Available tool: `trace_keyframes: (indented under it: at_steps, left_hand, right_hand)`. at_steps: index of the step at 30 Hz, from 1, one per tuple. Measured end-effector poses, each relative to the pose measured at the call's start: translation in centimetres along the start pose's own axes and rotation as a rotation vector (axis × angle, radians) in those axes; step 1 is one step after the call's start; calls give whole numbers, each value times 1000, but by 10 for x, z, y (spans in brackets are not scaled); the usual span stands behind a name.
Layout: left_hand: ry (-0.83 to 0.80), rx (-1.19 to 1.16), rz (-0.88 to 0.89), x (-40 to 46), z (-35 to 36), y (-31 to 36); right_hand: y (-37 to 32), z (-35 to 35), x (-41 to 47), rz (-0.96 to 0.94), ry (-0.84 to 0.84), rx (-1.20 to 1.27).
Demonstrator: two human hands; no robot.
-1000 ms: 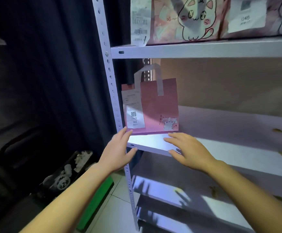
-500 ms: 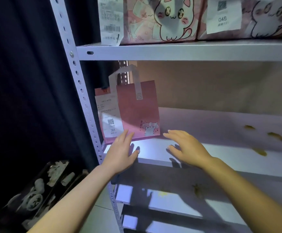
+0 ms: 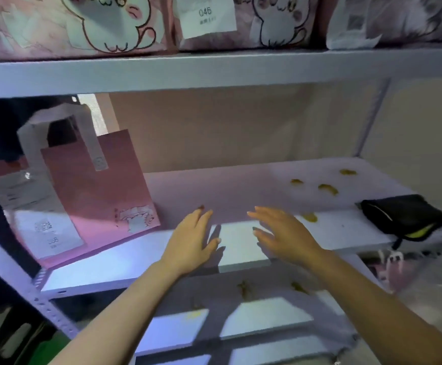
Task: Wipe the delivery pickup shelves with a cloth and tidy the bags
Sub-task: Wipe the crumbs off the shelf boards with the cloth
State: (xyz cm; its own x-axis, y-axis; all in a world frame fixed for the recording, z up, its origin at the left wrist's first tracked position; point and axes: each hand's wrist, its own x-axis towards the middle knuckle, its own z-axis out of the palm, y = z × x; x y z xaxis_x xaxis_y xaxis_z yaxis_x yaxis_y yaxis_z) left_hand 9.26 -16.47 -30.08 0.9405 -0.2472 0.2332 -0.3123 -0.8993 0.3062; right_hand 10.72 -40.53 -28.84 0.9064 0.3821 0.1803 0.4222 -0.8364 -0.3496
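A pink paper bag (image 3: 96,188) with white handles and a receipt stuck on it stands at the left end of the middle shelf (image 3: 346,233). My left hand (image 3: 192,242) and my right hand (image 3: 284,235) hover over the shelf's front edge, both empty with fingers spread, to the right of the bag. A dark folded cloth (image 3: 404,216) with a yellow patch lies at the shelf's right end. Yellow-brown stains (image 3: 327,188) dot the shelf's right half.
The upper shelf (image 3: 214,69) holds several pink bags with cartoon cats and order slips (image 3: 205,15). The lower shelf (image 3: 254,325) carries more stains. A perforated metal upright (image 3: 54,314) runs down the left. Plastic-wrapped items sit at the lower right.
My view has swung to the right and closer, which brings the dark cloth and more stains into sight. Both hands have moved right along the shelf edge, away from the pink bag.
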Motion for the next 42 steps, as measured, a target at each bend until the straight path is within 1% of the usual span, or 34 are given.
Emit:
trace_keyframes:
  at_steps: [3,7,10,14,18,21,23,27,30,32,36,40,42]
  left_hand:
    - [-52,2,96,27,19,26]
    - [-139,14,191,52,39,62]
    - [-146,47,242,74,56,84]
    - [-94,68,266,94,78,110]
    - [-89,119,235,101,96,129]
    - [-73,148,196,106,110,137]
    - [-36,157,162,107,118,137]
    - [22,152,78,104,123,137]
    - [18,157,24,104,122,140]
    - [9,167,-11,105,122,140]
    - [27,175,-73,103,122,140]
    - [2,180,-98,105,124,138]
    - [5,165,-108,106,125,138]
  right_hand:
    - [29,-13,-18,107,52,-22]
    - [55,-25,-60,247,145,12]
    - [76,-33,-91,320,209,-15]
    - [102,-40,-128,466,233,-37]
    - [124,-57,-148,506,259,-125]
    - [147,-76,-144,529,270,-182]
    - [171,-84,-135,551,229,-208]
    - [220,-91,-102,674,-17,-283]
    - [248,-88,-80,696,-117,-277]
    - [260,-79,-73,654,-125,-285]
    - [280,-70,-59,584,-74,-315]
    - [300,-76,-44,578,-128,-271]
    - [308,-80,-39,570,-128,-236]
